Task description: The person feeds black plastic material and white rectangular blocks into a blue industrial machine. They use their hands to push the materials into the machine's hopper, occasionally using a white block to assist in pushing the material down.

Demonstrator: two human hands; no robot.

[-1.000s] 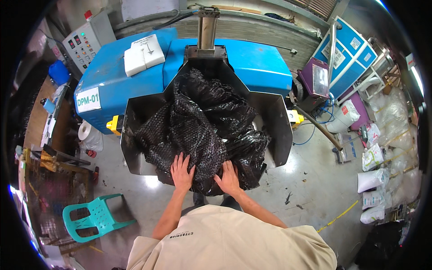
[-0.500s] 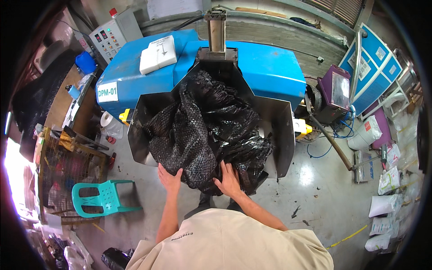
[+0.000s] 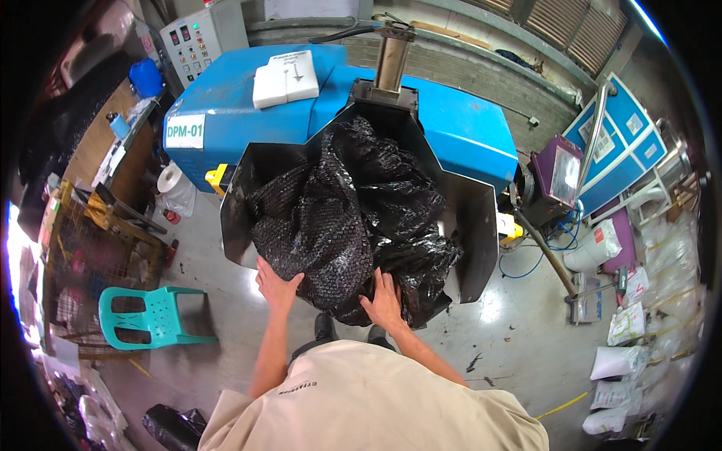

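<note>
At the near left stands a turquoise plastic chair (image 3: pixel 150 316). The left hand (image 3: pixel 275 283) lies flat with spread fingers against the black plastic bundle (image 3: pixel 353 218), which fills the metal hopper (image 3: pixel 472 225) of the blue machine (image 3: pixel 241 105). The right hand (image 3: pixel 383 297) presses open-palmed on the bundle's near edge.

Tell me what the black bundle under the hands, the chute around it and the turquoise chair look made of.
Black bundle: thin plastic film, glossy and crumpled, partly dimpled like bubble wrap. Both the left hand and right hand press on it. Chute: bare sheet metal, grey with dull reflections. Turquoise chair: probably moulded plastic, one even colour with slotted cutouts.
</note>
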